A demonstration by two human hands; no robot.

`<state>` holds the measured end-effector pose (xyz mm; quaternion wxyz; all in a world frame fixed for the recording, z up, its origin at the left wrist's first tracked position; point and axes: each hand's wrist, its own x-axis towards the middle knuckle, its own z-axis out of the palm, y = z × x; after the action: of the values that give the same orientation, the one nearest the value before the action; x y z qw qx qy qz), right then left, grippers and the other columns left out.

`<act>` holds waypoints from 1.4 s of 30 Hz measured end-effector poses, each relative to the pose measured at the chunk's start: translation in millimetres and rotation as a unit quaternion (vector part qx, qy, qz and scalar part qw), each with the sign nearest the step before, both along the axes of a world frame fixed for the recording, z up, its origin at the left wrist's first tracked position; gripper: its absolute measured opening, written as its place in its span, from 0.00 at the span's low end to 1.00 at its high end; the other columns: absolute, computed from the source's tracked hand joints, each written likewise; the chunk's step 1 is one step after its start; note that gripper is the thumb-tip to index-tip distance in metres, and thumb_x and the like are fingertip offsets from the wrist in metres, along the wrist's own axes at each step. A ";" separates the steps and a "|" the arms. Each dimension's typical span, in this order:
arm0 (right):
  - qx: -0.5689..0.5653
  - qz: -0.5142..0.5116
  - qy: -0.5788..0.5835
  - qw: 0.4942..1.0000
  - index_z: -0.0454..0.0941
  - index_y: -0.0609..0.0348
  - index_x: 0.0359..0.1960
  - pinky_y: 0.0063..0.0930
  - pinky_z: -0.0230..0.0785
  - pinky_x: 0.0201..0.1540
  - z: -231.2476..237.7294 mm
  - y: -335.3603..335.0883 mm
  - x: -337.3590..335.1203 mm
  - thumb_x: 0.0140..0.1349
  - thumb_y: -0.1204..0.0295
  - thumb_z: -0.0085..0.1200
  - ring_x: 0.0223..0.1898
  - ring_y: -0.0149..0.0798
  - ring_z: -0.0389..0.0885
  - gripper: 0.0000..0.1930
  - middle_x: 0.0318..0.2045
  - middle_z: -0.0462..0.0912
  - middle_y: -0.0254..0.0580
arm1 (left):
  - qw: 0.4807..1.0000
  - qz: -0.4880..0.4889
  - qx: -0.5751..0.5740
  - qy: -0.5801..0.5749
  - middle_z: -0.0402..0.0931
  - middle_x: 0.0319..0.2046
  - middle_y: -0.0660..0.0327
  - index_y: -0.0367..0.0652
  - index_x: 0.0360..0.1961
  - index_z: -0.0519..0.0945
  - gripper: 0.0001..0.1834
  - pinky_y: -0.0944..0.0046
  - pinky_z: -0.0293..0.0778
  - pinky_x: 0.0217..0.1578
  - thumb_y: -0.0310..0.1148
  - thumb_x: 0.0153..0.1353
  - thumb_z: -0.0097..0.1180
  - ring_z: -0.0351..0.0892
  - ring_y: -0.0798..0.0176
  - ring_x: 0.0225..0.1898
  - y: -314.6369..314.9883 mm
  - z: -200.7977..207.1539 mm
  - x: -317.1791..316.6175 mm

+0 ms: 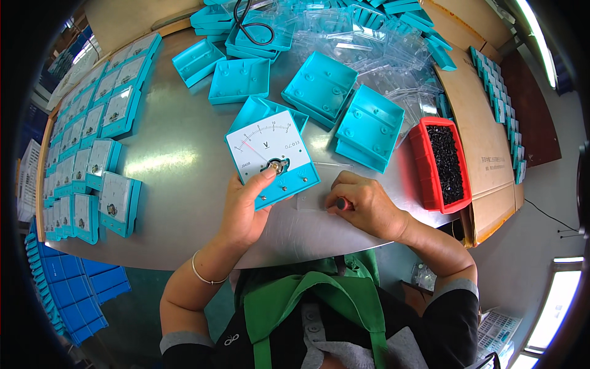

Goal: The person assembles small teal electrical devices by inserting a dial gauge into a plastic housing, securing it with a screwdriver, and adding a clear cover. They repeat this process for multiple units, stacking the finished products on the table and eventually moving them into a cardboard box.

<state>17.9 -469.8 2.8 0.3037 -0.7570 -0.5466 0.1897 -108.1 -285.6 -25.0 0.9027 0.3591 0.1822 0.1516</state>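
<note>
My left hand (243,206) grips a panel voltmeter (270,144) with a white dial face and a teal base, tilted up above the table. Its thumb presses by the brass-coloured movement at the dial's lower middle. Close to the meter's right side, my right hand (375,206) is closed round a screwdriver (344,203), of which only the dark red handle end shows. A clear plastic cover (310,202) lies on the metal table (184,203) beside the right hand. Behind the meter sits an open teal case (258,111), partly hidden.
Rows of meters (114,200) stand on the left. Teal cases (372,126) and a heap of clear covers (369,49) fill the back. A red bin (424,166) of small black parts is at right, beside cardboard (491,160). A black cable (255,34) loops at the back.
</note>
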 end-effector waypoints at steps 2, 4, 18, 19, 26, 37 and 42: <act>-0.002 0.001 0.002 1.000 0.77 0.57 0.26 0.38 0.70 0.31 -0.4 -0.2 -0.4 0.48 0.77 0.59 0.29 0.47 0.78 0.04 0.29 0.75 0.40 | 1.000 0.000 -0.001 0.002 0.77 0.39 0.59 0.39 0.47 0.71 0.15 0.61 0.77 0.35 0.29 0.59 0.55 0.79 0.64 0.37 -0.7 -0.1 0.3; -0.013 0.003 -0.009 1.000 0.77 0.57 0.26 0.38 0.70 0.31 -3.5 1.2 -1.0 0.48 0.77 0.59 0.28 0.48 0.78 0.04 0.29 0.75 0.40 | 1.000 -0.003 0.000 0.006 0.77 0.39 0.59 0.39 0.47 0.71 0.15 0.61 0.77 0.34 0.29 0.59 0.55 0.79 0.64 0.37 -0.5 -1.4 0.2; 0.273 -0.129 0.348 0.887 0.74 0.63 0.44 0.15 0.60 0.23 29.7 8.3 -21.1 0.64 0.76 0.51 0.21 0.20 0.68 0.08 0.23 0.73 0.31 | 1.000 -0.018 0.009 -0.003 0.76 0.44 0.56 0.38 0.53 0.67 0.19 0.58 0.77 0.41 0.31 0.62 0.51 0.79 0.59 0.44 2.2 -3.8 -1.0; 0.323 -0.137 0.349 0.869 0.74 0.63 0.43 0.15 0.60 0.22 19.1 11.1 -24.5 0.64 0.75 0.51 0.20 0.20 0.67 0.07 0.23 0.73 0.31 | 1.000 -0.015 0.008 -0.004 0.76 0.44 0.56 0.38 0.53 0.67 0.19 0.57 0.77 0.42 0.31 0.62 0.51 0.78 0.58 0.45 2.4 -4.9 -0.7; 0.396 -0.115 0.337 0.846 0.74 0.65 0.39 0.15 0.58 0.24 -0.6 10.2 -30.7 0.62 0.80 0.48 0.22 0.19 0.65 0.05 0.24 0.74 0.31 | 1.000 -0.018 0.007 -0.005 0.75 0.48 0.55 0.39 0.54 0.67 0.19 0.56 0.75 0.45 0.30 0.62 0.50 0.77 0.58 0.47 1.8 -7.5 -0.4; 0.339 -0.032 0.368 0.865 0.77 0.65 0.33 0.19 0.63 0.30 0.7 8.5 -22.6 0.50 0.86 0.46 0.28 0.25 0.72 0.10 0.30 0.79 0.38 | 1.000 -0.028 0.013 0.002 0.75 0.46 0.56 0.39 0.53 0.68 0.18 0.55 0.75 0.45 0.30 0.62 0.50 0.78 0.58 0.46 1.3 -8.4 -0.3; 0.322 0.028 0.348 0.880 0.76 0.65 0.30 0.22 0.63 0.29 -2.4 15.6 -13.4 0.50 0.86 0.45 0.27 0.27 0.72 0.08 0.28 0.77 0.38 | 0.999 -0.032 0.002 0.000 0.75 0.46 0.56 0.39 0.53 0.68 0.18 0.55 0.75 0.46 0.30 0.62 0.50 0.78 0.58 0.46 2.1 -9.3 -0.3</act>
<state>4.5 -454.1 0.4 0.6962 -0.4867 -0.4575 0.2628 -108.4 -283.5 -34.3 0.9063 0.3666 0.1704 0.1234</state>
